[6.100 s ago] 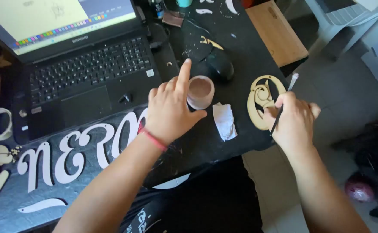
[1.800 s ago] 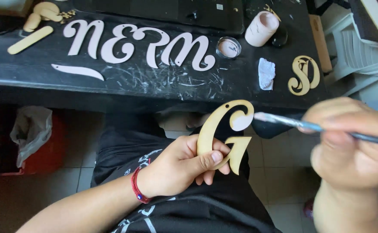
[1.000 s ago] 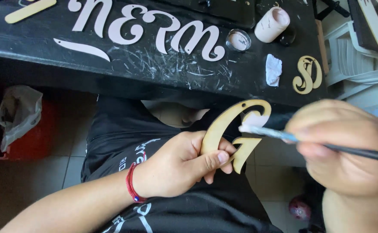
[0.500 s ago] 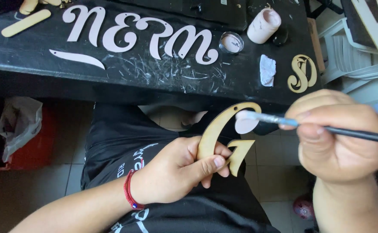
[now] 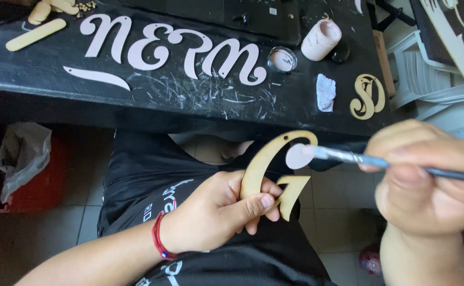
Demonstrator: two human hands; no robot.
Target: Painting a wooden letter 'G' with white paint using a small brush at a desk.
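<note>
Table [image 5: 189, 100]: black, scratched; carries four pale painted letters [image 5: 174, 50].
Right hand [image 5: 428, 185]: fingers clamped on paintbrush [image 5: 380, 161]; blurred, grip detail unclear.
Left hand [image 5: 216, 212]: fingers closed around wooden letter [image 5: 266, 172], held over lap, below table edge.
Brush tip: touching letter's upper curl.

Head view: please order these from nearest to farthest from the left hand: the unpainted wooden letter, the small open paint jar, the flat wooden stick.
1. Unpainted wooden letter: held in the left hand.
2. Small open paint jar: on the table, above right.
3. Flat wooden stick: table's far left.
</note>
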